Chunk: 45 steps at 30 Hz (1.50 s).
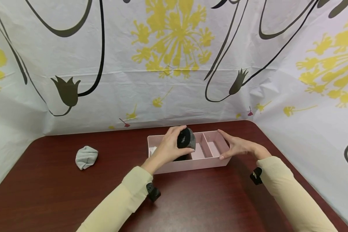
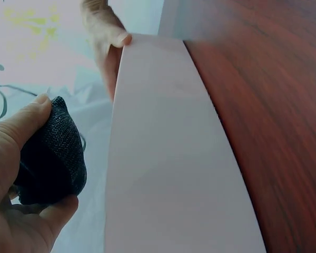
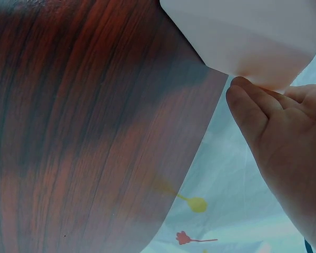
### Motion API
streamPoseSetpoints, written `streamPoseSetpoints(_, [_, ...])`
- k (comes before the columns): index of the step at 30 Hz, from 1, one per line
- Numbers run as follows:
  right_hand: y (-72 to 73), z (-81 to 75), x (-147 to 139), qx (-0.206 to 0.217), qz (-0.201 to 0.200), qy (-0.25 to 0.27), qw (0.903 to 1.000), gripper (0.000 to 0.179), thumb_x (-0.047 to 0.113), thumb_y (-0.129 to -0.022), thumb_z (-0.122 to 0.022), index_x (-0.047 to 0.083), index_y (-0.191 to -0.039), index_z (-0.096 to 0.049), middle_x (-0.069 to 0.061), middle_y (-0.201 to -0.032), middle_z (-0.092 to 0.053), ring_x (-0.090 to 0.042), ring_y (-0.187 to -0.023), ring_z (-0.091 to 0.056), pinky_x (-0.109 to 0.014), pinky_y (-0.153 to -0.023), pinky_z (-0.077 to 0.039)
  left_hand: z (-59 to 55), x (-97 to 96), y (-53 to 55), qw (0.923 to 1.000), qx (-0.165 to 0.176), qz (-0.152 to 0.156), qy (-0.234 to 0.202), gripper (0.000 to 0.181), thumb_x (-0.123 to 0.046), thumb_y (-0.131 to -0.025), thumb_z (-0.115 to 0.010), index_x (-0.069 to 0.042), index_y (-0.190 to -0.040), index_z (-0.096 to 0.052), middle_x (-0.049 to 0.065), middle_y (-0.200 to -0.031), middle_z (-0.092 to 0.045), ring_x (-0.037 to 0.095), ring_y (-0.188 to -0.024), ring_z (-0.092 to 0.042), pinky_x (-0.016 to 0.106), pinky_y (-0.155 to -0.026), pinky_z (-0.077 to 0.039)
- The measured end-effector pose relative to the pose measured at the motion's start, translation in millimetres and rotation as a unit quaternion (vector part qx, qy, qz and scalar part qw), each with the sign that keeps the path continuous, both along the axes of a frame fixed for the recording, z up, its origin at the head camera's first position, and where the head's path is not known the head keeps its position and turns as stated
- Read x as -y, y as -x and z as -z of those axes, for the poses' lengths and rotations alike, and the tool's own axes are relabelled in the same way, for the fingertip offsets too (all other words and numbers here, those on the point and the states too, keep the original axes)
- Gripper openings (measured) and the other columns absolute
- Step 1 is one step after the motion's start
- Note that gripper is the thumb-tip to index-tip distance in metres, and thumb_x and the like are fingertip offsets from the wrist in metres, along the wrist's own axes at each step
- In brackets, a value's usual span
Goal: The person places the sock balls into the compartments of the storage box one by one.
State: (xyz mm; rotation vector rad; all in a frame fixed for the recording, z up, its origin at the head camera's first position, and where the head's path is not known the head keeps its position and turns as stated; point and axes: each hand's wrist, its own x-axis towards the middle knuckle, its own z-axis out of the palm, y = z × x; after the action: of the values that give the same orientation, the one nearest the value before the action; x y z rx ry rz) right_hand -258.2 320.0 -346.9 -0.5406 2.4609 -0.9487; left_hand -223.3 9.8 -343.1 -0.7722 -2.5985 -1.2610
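Observation:
My left hand (image 1: 169, 145) grips a dark grey and black rolled sock (image 1: 191, 141) between thumb and fingers, over the middle of a pink divided box (image 1: 188, 166). In the left wrist view the bundled sock (image 2: 58, 153) shows a fine herringbone-like knit. At the box's right end, my right hand (image 1: 239, 147) spans its width, thumb at the near rim and fingers at the far corner. The right wrist view shows that hand (image 3: 284, 132) against the box's end wall (image 3: 253, 42). Something white (image 1: 152, 150), partly hidden by the left wrist, lies in the left compartment.
A light grey bundled cloth, perhaps a rolled sock (image 1: 86, 157), lies on the dark red wooden table (image 1: 113, 187) to the left. Behind and along the sides hangs a white sheet (image 1: 119, 64) with flower prints. The box stands near the table's back edge.

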Motion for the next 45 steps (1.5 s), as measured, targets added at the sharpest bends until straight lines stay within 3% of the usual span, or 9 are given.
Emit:
streamPoseSetpoints(17, [-2.3, -1.2, -0.5, -0.015, -0.002, -0.025, 0.9996, 0.121, 0.032, -0.072, -0.082, 0.002, -0.150, 0.005, -0.029, -0.152, -0.004, -0.041, -0.132, -0.021, -0.059, -0.103, -0.029, 6.4, -37.5, 3.0, 0.9975, -0.032, 0.016, 0.061, 0.081, -0.036, -0.071, -0.082, -0.015, -0.138, -0.043, 0.008, -0.134, -0.046, 0.025, -0.116, -0.053, 0.039, -0.094, -0.046])
streamPoseSetpoints(28, [-2.2, -2.9, 0.4, -0.014, 0.000, -0.016, 0.9998, 0.120, 0.026, -0.071, -0.083, 0.005, -0.151, 0.004, -0.027, -0.153, -0.001, -0.043, -0.138, -0.012, -0.060, -0.106, -0.022, 12.2, -44.5, 6.1, 0.9939, -0.036, 0.016, 0.103, 0.082, -0.039, -0.071, -0.081, -0.014, -0.139, -0.042, 0.010, -0.134, -0.046, 0.027, -0.115, -0.053, 0.040, -0.092, -0.047])
streamPoseSetpoints(40, [-0.8, 0.5, -0.4, -0.018, -0.001, -0.017, 0.9997, 0.120, 0.027, -0.071, -0.083, 0.004, -0.150, 0.005, -0.028, -0.153, -0.003, -0.041, -0.138, -0.014, -0.059, -0.107, -0.022, 15.3, -50.9, 9.4, 0.9863, -0.066, 0.026, 0.149, 0.079, -0.038, -0.073, -0.080, -0.012, -0.138, -0.044, 0.011, -0.131, -0.048, 0.027, -0.111, -0.055, 0.039, -0.085, -0.051])
streamPoseSetpoints(45, [-0.8, -0.6, -0.4, -0.015, -0.003, -0.017, 0.9997, 0.121, 0.028, -0.071, -0.083, 0.005, -0.150, 0.005, -0.027, -0.153, -0.003, -0.041, -0.137, -0.015, -0.059, -0.106, -0.024, 16.6, -53.1, 12.3, 0.9774, -0.090, 0.032, 0.189, 0.079, -0.038, -0.074, -0.079, -0.010, -0.138, -0.043, 0.012, -0.131, -0.048, 0.029, -0.112, -0.055, 0.039, -0.083, -0.052])
